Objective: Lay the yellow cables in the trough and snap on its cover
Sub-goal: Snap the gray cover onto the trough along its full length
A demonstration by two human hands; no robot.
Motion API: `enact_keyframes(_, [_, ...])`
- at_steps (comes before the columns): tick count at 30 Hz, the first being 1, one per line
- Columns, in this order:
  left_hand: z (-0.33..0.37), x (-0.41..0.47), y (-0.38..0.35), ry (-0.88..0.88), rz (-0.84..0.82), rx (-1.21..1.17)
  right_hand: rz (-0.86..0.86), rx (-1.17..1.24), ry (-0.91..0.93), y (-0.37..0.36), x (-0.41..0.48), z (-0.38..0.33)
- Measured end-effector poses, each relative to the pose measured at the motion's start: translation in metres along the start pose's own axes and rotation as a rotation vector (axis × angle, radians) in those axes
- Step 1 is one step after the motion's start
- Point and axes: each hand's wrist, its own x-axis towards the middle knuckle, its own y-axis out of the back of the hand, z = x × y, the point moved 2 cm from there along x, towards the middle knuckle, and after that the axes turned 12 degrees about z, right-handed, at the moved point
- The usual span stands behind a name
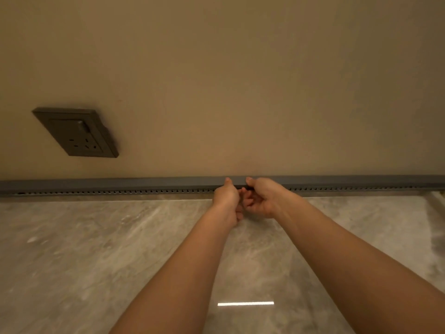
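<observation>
A long grey slotted trough (pixel 108 191) runs along the foot of the wall, from the left edge to the right edge of the head view. Its flat grey cover (pixel 144 182) lies on top along the whole length. My left hand (pixel 226 196) and my right hand (pixel 261 197) sit side by side at the trough's middle. Each hand pinches the cover, thumb on its top edge and fingers curled under the front. No yellow cables show; the cover hides the trough's inside.
A dark wall socket (pixel 77 132) is mounted on the beige wall at the left, above the trough. Polished marble floor (pixel 96 249) spreads out below, with a bright light reflection (pixel 245 303) near my arms.
</observation>
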Motion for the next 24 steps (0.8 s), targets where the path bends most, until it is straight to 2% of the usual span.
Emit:
enact_keyframes(4, [0.003,-0.002,-0.006,-0.004,0.047,-0.001,-0.025,0.042,0.017,0.001,0.004,0.003])
enact_keyframes(10, [0.007,-0.009,-0.013,-0.017,0.067,-0.017,-0.008,0.060,0.195,0.012,0.008,0.015])
enact_keyframes(13, [0.008,-0.010,-0.014,-0.002,0.134,-0.038,0.019,0.037,0.256,0.032,0.010,0.016])
enact_keyframes(17, [0.008,-0.008,-0.011,0.021,0.184,-0.007,0.024,0.067,0.203,0.067,0.010,0.000])
enact_keyframes(24, [0.002,0.001,-0.007,-0.007,0.129,-0.012,0.096,0.129,0.146,0.098,0.008,-0.020])
